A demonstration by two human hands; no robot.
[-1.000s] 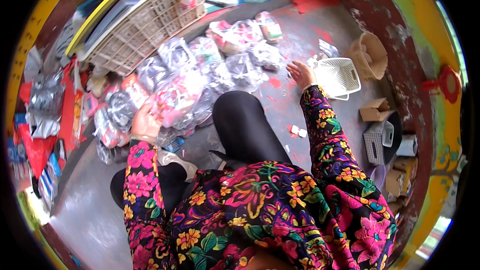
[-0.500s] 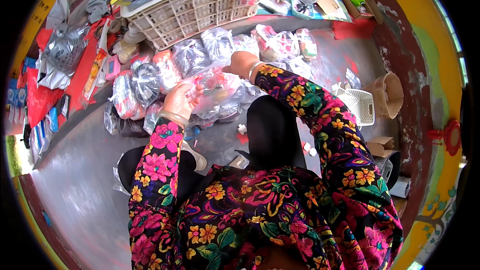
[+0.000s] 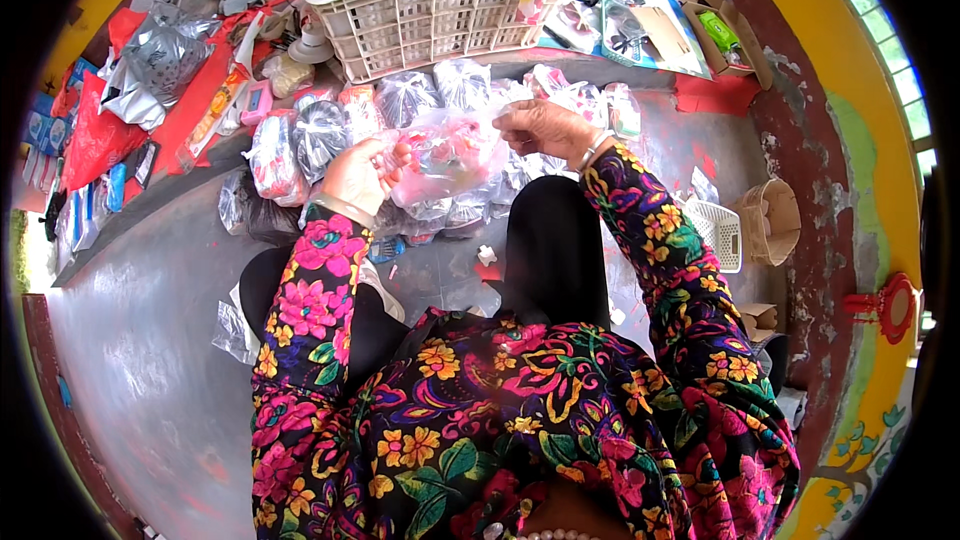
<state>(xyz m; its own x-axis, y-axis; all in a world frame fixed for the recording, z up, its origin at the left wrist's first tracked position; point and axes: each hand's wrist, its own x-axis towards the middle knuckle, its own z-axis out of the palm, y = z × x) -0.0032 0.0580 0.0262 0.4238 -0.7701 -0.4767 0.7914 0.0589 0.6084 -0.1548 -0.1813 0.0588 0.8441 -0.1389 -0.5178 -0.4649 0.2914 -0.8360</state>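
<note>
A clear plastic bag (image 3: 450,155) with something pink and red in it spans the space between my two hands. My left hand (image 3: 362,176) is closed on its left edge, fingertips bunched together. At the upper right side of the bag, my right hand (image 3: 548,129) pinches the plastic. Behind and below it lie several filled clear bags on the floor, among them a dark-filled bag (image 3: 321,133) and a bag with red and white contents (image 3: 275,155). What exactly the held bag contains is blurred by the plastic.
A large cream plastic crate (image 3: 430,20) stands on the ledge beyond the bags. Over to the right sit a small white basket (image 3: 716,235) and a brown paper bag (image 3: 770,220). Red sheets and packages (image 3: 105,130) cover the left ledge. My knee (image 3: 556,240) rises close below the bags.
My right hand has moved right and the clear bag is now stretched and lifted between both hands. My left hand has shifted slightly. The whole view has turned a little.
</note>
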